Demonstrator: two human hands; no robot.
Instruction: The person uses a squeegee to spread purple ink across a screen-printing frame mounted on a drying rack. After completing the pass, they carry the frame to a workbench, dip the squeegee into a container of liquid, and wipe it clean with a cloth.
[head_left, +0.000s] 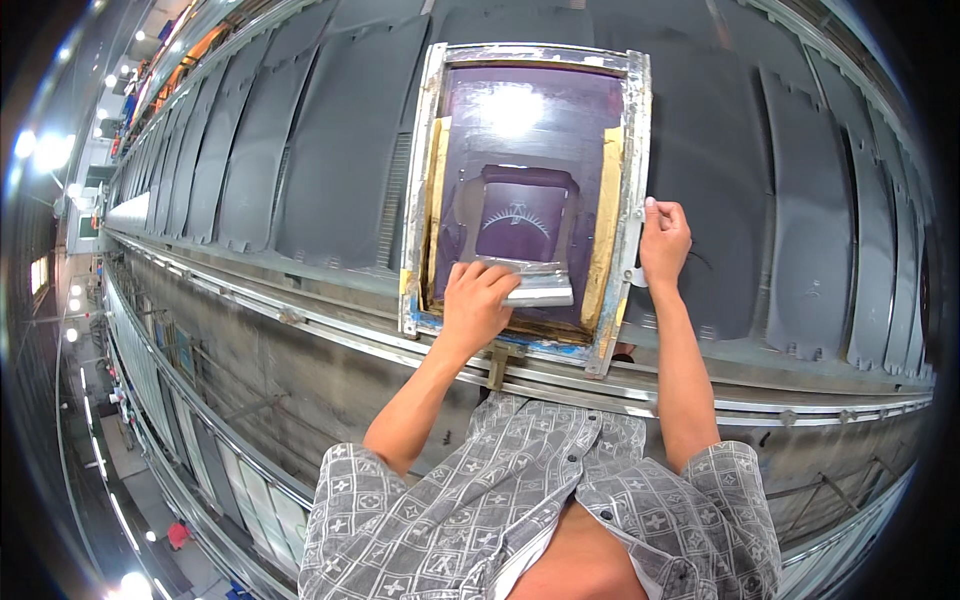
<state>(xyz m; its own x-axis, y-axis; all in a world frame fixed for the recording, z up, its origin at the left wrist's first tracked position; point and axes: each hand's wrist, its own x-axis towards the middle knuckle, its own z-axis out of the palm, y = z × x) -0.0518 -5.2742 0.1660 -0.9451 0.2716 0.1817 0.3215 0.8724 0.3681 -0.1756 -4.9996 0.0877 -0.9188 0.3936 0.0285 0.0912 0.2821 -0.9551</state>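
Observation:
A metal-framed printing screen (635, 130) lies in front of me, with a purple mesh, yellowish tape along its sides and a pale arched design in a darker central square. My left hand (478, 305) is closed on a silver squeegee (540, 292) resting across the mesh just below the design. My right hand (664, 240) has its fingers closed at the right rail of the frame, thumb and forefinger pinched there.
Dark grey sheets (340, 150) lie in a long row on the bench either side of the screen. A metal rail (250, 300) runs along the near edge. Another long railed bench (190, 390) is at the lower left. Lights hang at the far left.

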